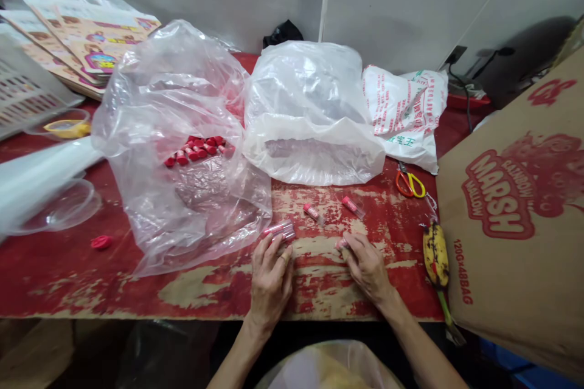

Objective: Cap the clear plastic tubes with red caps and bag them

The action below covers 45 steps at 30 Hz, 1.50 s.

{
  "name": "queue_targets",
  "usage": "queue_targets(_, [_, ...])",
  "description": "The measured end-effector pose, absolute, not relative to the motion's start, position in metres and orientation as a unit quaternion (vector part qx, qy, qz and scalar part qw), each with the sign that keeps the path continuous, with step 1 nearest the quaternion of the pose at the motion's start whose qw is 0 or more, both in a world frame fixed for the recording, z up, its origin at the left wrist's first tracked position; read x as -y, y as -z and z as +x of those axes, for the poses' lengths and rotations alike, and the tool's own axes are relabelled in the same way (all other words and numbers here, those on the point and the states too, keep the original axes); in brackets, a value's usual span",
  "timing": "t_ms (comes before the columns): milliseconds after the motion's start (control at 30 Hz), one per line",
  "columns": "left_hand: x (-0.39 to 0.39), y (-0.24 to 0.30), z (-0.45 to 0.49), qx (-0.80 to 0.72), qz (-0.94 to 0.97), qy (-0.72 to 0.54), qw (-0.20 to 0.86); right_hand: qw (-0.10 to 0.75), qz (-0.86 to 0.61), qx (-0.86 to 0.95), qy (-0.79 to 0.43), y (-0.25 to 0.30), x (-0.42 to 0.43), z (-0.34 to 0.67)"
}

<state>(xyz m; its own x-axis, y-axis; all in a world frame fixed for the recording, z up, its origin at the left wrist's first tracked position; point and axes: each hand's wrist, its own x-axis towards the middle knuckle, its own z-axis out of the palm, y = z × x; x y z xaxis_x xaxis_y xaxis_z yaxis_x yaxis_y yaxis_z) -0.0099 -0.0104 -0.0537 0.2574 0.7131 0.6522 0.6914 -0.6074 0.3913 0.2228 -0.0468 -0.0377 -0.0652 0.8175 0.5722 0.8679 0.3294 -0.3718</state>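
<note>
My left hand [270, 276] rests on the worn red table, its fingers curled together against a small row of clear tubes with red caps [283, 229]. To its right, my right hand [368, 264] pinches another small tube [340, 244], mostly hidden by the fingers. Beyond the hands lie two loose tubes, one nearer the middle [313, 214] and one farther right [353, 207]. A large clear plastic bag [196, 200] spreads out at the left, with several red-capped tubes [196, 151] visible inside its mouth.
A second plastic bag [310, 85] stands open-mouthed at the back, beside a printed white sack [410, 109]. Scissors [409, 183] and a spotted banana [435, 254] lie by a big cardboard box [515, 213]. A red piece [101, 242] and a white basket [31, 88] are at left.
</note>
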Motion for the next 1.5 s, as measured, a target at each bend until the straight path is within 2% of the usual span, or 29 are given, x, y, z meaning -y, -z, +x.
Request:
queue_targets(133, [0.010,0.054,-0.010,-0.441,0.794,-0.419,0.013,0.413,-0.589,0.693,0.039,0.038,0.045,0.219])
queue_targets(467, [0.011,0.054,-0.011,-0.446,0.784,-0.430,0.021,0.385,-0.586,0.712,0.036,0.040,0.045,0.214])
queue_targets(567, [0.011,0.054,-0.011,-0.444,0.787,-0.429,0.019,0.413,-0.577,0.702,0.058,0.039,0.044,0.215])
queue_targets(633, [0.011,0.054,-0.011,-0.444,0.787,-0.428,0.017,0.403,-0.576,0.708,0.063,0.039,0.044,0.215])
queue_targets(700, [0.011,0.054,-0.011,-0.444,0.789,-0.425,0.016,0.387,-0.587,0.709,0.046,0.040,0.044,0.216])
queue_targets(767, [0.011,0.054,-0.011,-0.441,0.792,-0.422,0.018,0.409,-0.609,0.679,0.026,0.041,0.044,0.217])
queue_targets(867, [0.011,0.053,-0.011,-0.440,0.793,-0.421,0.019,0.421,-0.626,0.655,-0.042,0.041,0.045,0.215])
queue_targets(967, [0.010,0.053,-0.010,-0.439,0.791,-0.426,0.017,0.457,-0.636,0.596,-0.181,0.036,0.042,0.211])
queue_targets(1100, [0.010,0.053,-0.011,-0.438,0.792,-0.424,0.023,0.606,-0.571,0.330,-0.446,0.023,0.037,0.208])
queue_targets(1200, [0.010,0.054,-0.012,-0.438,0.792,-0.424,0.024,0.630,-0.494,0.183,-0.571,0.017,0.035,0.209])
queue_targets(1367, [0.010,0.055,-0.012,-0.433,0.798,-0.419,0.022,0.648,-0.458,0.081,-0.604,0.018,0.033,0.210])
queue_targets(1500, [0.010,0.055,-0.012,-0.435,0.798,-0.417,0.020,0.664,-0.512,0.136,-0.527,0.019,0.037,0.209])
